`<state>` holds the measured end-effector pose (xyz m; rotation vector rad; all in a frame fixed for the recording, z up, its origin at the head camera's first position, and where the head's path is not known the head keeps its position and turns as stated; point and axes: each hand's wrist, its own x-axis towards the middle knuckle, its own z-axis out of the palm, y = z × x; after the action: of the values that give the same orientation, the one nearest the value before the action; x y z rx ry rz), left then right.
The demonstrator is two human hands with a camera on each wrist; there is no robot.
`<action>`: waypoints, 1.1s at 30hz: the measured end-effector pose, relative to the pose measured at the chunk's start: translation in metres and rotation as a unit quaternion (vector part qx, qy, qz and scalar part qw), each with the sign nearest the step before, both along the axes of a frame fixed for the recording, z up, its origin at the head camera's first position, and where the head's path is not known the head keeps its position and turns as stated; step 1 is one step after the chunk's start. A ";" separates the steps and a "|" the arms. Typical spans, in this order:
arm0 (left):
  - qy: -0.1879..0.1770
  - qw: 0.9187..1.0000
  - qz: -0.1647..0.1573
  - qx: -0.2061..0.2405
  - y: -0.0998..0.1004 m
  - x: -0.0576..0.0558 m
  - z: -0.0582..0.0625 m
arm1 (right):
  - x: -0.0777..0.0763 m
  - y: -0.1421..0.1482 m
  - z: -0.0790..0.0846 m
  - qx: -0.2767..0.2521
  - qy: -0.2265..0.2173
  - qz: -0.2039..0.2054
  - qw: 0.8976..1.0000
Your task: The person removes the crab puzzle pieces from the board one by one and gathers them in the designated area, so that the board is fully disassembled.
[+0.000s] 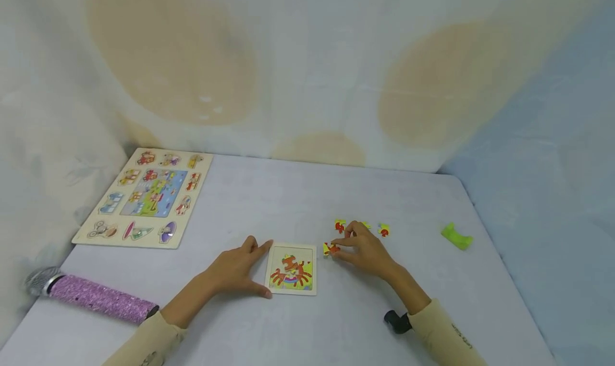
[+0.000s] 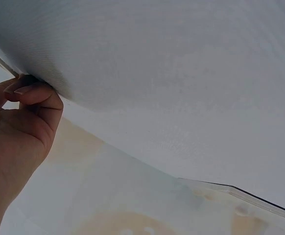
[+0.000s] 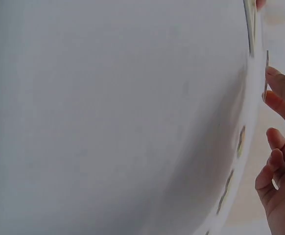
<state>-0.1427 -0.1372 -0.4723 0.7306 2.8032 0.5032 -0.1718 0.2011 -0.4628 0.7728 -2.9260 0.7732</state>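
The pale square puzzle board [image 1: 278,254] lay flat, its red-brown animal picture [image 1: 290,262] partly filled, a pinched red-and-yellow piece [image 1: 327,250] just right of it, loose pieces [image 1: 384,230] beyond its far right corner.

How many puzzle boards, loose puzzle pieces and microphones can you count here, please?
Puzzle boards, the large board and the small board: 2
Loose puzzle pieces, including the held piece in the right hand: 4
Microphone: 1
Total: 7

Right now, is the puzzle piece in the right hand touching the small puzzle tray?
Apart. The head view shows a narrow strip of pale tabletop between the held piece and the tray's right edge.
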 end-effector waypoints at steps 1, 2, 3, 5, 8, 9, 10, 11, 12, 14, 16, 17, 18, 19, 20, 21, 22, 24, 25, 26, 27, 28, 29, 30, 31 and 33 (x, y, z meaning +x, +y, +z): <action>0.000 1.000 0.000 0.000 -0.001 0.000 0.000 | 0.000 0.005 -0.001 0.003 -0.002 -0.009 1.000; 0.001 1.000 0.000 0.000 -0.001 0.001 -0.001 | 0.000 0.009 -0.001 0.005 -0.004 -0.017 1.000; 0.001 1.000 0.000 -0.001 -0.002 0.001 -0.001 | -0.001 0.012 -0.001 0.008 -0.006 -0.024 1.000; 0.000 1.000 0.002 0.001 -0.003 0.002 -0.002 | -0.002 0.017 -0.002 0.014 -0.008 -0.034 0.999; -0.001 1.000 0.004 0.004 -0.006 0.003 -0.003 | -0.005 0.021 -0.005 0.023 -0.009 -0.040 0.999; -0.001 1.000 0.005 0.004 -0.006 0.003 -0.004 | -0.006 0.021 -0.006 0.026 -0.007 -0.039 0.999; 0.000 1.000 0.005 0.005 -0.007 0.003 -0.004 | -0.007 0.021 -0.006 0.029 -0.004 -0.037 0.999; 0.003 1.000 0.004 0.005 -0.007 0.003 -0.004 | -0.008 0.021 -0.007 0.033 -0.001 -0.034 0.999; 0.005 1.000 0.004 0.006 -0.008 0.003 -0.004 | -0.008 0.021 -0.008 0.038 0.003 -0.031 0.999; 0.008 1.000 0.002 0.006 -0.008 0.003 -0.004 | -0.009 0.019 -0.008 0.044 0.009 -0.028 0.999; 0.010 1.000 0.000 0.008 -0.008 0.004 -0.004 | -0.008 0.016 -0.008 0.045 0.015 -0.025 0.999; 0.010 1.000 0.000 0.008 -0.008 0.004 -0.004 | -0.007 0.014 -0.007 0.041 0.017 -0.022 0.999; 0.009 1.000 0.000 0.008 -0.008 0.004 -0.004 | -0.006 0.011 -0.006 0.035 0.016 -0.019 0.999; 0.008 1.000 0.000 0.008 -0.008 0.004 -0.003 | -0.004 0.008 -0.005 0.029 0.015 -0.015 0.999; 0.009 1.000 0.001 0.007 -0.008 0.004 -0.003 | -0.003 0.004 -0.003 0.022 0.011 -0.011 1.000; 0.009 1.000 0.001 0.007 -0.008 0.005 -0.003 | -0.001 -0.001 -0.002 0.014 0.007 -0.002 1.000; 0.009 1.000 0.002 0.006 -0.008 0.005 -0.002 | 0.001 -0.007 -0.001 0.011 0.003 0.006 1.000; 0.010 1.000 0.003 0.002 -0.008 0.006 -0.001 | 0.004 -0.019 0.002 0.007 -0.007 0.025 1.000; 0.011 1.000 0.003 0.002 -0.007 0.007 0.000 | 0.006 -0.026 0.003 0.009 -0.011 0.035 0.999; 0.011 1.000 0.004 0.000 -0.007 0.007 0.001 | 0.007 -0.033 0.004 0.012 -0.017 0.044 0.999; 0.010 1.000 0.004 0.000 -0.007 0.008 0.001 | 0.008 -0.040 0.004 0.016 -0.023 0.054 0.998; 0.010 1.000 0.005 0.000 -0.006 0.008 0.001 | 0.008 -0.046 0.004 0.018 -0.030 0.063 0.997; 0.010 1.000 0.004 0.001 -0.005 0.008 0.001 | 0.008 -0.052 0.004 0.019 -0.036 0.071 0.997; 0.010 1.000 0.003 0.002 -0.005 0.008 0.001 | 0.008 -0.057 0.004 0.022 -0.045 0.078 0.996; 0.012 1.000 0.001 0.002 -0.004 0.008 0.001 | 0.008 -0.062 0.004 0.023 -0.052 0.083 0.995; 0.017 1.000 -0.003 0.000 -0.003 0.008 -0.001 | 0.008 -0.068 0.003 0.023 -0.066 0.090 0.993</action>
<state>-0.1350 -0.1401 -0.4730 0.7555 2.8312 0.4936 -0.1642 0.1327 -0.4602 1.0412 -3.0323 0.7994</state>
